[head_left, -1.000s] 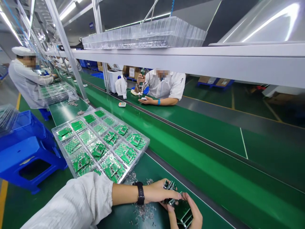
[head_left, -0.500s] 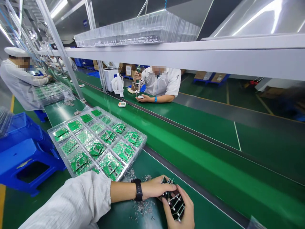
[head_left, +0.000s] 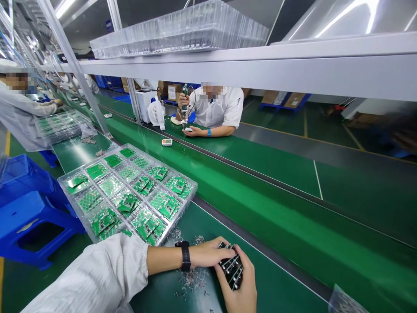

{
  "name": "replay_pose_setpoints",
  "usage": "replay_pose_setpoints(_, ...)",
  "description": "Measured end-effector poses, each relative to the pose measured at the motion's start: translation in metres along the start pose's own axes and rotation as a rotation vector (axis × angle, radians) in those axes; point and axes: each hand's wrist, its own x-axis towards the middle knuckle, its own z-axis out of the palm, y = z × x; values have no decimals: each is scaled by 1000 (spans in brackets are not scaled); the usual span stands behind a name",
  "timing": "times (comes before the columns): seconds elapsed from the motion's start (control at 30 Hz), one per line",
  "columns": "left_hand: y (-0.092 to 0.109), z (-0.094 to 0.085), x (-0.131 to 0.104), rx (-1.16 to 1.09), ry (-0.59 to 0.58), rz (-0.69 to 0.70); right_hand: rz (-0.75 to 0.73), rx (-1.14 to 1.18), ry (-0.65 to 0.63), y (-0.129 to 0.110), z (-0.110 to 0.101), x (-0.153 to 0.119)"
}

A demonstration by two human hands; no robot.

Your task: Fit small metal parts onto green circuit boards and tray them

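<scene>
A stack of circuit boards (head_left: 232, 266), seen edge-on with dark faces and pale edges, is between my two hands above the green bench. My left hand (head_left: 211, 253), with a black watch on its wrist, grips the upper left end of the stack, thumb across it. Around the right and lower side, my right hand (head_left: 243, 284) wraps its thumb and fingers. Small metal parts (head_left: 193, 279) lie scattered on the bench beneath my left wrist. Left of my hands, a clear divided tray (head_left: 192, 191) holds many green boards.
A green conveyor belt (head_left: 260, 200) runs diagonally beyond the bench, carrying a small white device (head_left: 167, 142). Across it a person (head_left: 224, 108) holds a tool. Another worker stands at far left near blue stools (head_left: 29, 213). A plastic bag (head_left: 345, 301) lies at bottom right.
The view has shifted slightly, moving most of the scene left. My hands have drawn closer around the boards, which look more tightly stacked. More of the plastic bag shows.
</scene>
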Motion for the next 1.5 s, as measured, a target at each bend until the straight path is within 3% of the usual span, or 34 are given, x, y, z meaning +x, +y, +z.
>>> replay_pose_setpoints(0.27, -5, 2, 12, -184, -58, -108, 47, 26, 135, -6, -3, -3)
replay_pose_setpoints(0.43, -6, -1, 8, 58, -6, -20, 42, 21, 12, -10, 1, -4)
replay_pose_setpoints(0.57, -8, 1, 7, 62, 47, -3, 23, 3, -7, -5, 0, -4)
replay_pose_setpoints(0.73, -9, 2, 7, 106, 67, 7, -105, -30, -67, 2, -2, -3)
replay_pose_setpoints(0.87, -8, 1, 6, 178, 102, 40, -107, -16, 16, -5, 0, -3)
replay_pose_setpoints(1.0, -8, 3, 9, -8, 43, 29, -194, 3, 117, -10, 0, -1)
replay_pose_setpoints(1.07, -8, 3, 8, -6, 42, 24, -197, 3, 99, -9, 0, -1)
replay_pose_setpoints(1.27, 2, -3, -4, 378, 74, 40, -166, -31, -73, 4, 0, -4)
replay_pose_setpoints(1.5, 0, -3, -1, 411, 31, 16, -68, -35, -92, 5, 2, -6)
